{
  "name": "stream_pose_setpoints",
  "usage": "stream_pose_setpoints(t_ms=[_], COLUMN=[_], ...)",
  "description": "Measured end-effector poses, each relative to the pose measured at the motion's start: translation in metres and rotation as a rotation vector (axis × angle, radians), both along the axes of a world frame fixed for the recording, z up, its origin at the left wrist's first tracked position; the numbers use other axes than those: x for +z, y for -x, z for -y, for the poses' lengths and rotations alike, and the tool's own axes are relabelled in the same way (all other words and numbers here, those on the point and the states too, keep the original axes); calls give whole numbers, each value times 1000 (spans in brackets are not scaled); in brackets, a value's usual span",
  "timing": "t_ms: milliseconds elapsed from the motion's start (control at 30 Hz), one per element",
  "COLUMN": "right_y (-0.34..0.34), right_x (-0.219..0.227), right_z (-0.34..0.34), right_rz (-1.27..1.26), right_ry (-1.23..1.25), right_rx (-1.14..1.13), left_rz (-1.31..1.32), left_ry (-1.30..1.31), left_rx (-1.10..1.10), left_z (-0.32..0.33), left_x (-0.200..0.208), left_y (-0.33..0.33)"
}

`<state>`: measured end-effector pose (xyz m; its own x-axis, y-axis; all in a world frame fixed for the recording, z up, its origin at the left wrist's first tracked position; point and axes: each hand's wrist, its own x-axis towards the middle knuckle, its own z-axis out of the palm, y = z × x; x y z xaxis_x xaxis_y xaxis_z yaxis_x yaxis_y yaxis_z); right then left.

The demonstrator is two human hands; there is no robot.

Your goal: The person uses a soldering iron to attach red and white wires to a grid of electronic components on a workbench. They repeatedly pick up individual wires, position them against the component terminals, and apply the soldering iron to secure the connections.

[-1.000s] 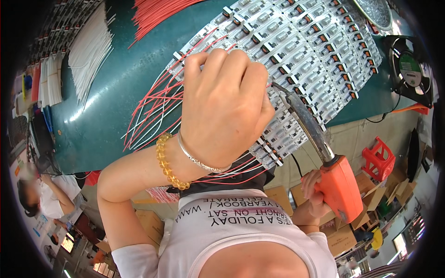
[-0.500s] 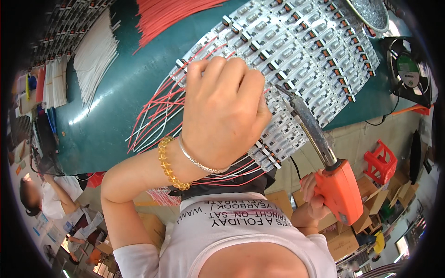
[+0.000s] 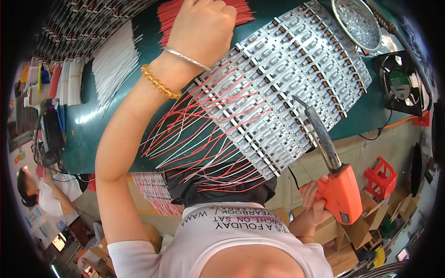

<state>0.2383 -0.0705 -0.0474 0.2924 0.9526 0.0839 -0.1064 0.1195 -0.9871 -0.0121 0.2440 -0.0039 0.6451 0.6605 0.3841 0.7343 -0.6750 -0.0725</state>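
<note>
Counter (image 3: 88,150): green; carries the panel, wire stocks, dish and fan.
Panel (image 3: 287,88): pale sheet of small boards, lying aslant at centre; its near corner reaches past the counter's edge, toward the person's lap.
Red wires (image 3: 166,19): loose stack at the far edge, partly under the left grip.
White wires (image 3: 116,65): fanned stack, left of the red.
Fan (image 3: 398,83): black, upright, right of the panel.
Dish (image 3: 371,49): holds grey bits, just beyond the panel.
Iron (image 3: 342,194): orange, gun-shaped; its tip lies over the panel, contact not discernible.
Right grip (image 3: 315,201): closed round the iron's handle.
Left grip (image 3: 201,30): above the red wires; fingertips out of sight, so apart or together cannot be told.
Leads (image 3: 185,123): red and white, crossing over the panel's left edge.
Risk: a sagging tip could scorch a board or lead; a forearm snagging the tangled leads could strain joints or drag the panel.
Change: half a second ago the left grip was beside the tip; it is now farther out, leaving more leads exposed.
</note>
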Motion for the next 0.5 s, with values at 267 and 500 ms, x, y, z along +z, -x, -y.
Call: stream_pose_setpoints(t_ms=[267, 500], right_y=[6, 8], right_x=[23, 26], right_z=[-19, -8], right_rz=[-23, -36], right_ry=[11, -3], right_rx=[98, 46], left_rz=[398, 432], left_ry=[139, 469], left_rx=[48, 56], left_z=[32, 143], left_x=[26, 32], left_y=[0, -19])
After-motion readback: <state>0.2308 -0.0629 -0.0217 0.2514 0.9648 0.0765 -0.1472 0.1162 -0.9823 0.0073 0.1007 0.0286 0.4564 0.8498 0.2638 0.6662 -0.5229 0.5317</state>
